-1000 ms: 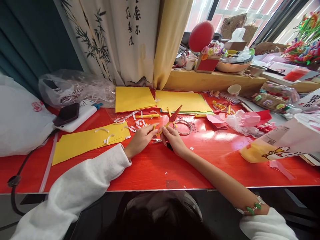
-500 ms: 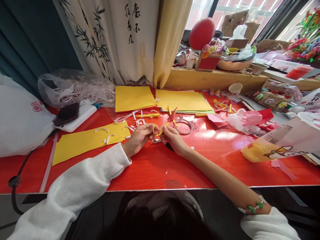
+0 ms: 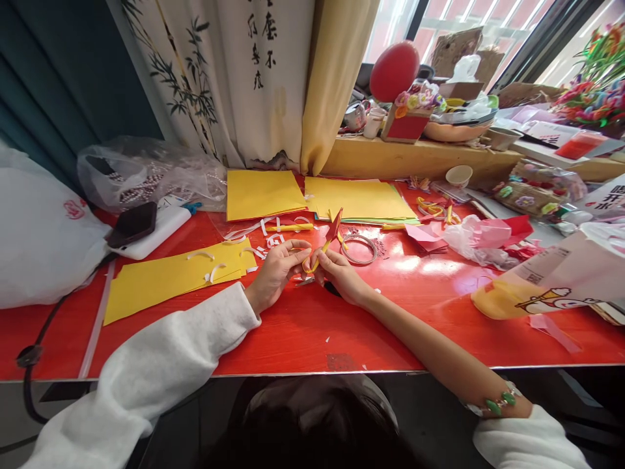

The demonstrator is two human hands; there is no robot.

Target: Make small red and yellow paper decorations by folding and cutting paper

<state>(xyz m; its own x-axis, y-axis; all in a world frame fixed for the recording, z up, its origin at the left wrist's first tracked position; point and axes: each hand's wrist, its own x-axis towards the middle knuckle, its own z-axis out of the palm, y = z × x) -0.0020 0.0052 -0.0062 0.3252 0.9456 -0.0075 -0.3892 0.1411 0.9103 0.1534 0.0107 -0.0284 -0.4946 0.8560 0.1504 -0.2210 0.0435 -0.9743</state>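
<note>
Curled yellow paper-like strip [image 3: 315, 266], pointed red-looking piece [image 3: 334, 225] held in right hand [image 3: 342, 278] grip; left hand [image 3: 276, 272] grip, alongside, cannot be told; strip could be creased by uneven pulling.

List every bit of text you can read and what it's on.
"不" and "痕": white curtain; other characters there unclear or cut off.
"喝开水": white packaging at far right.
Too small or blurred: print on the drink cup, red mark on the white bag.
</note>
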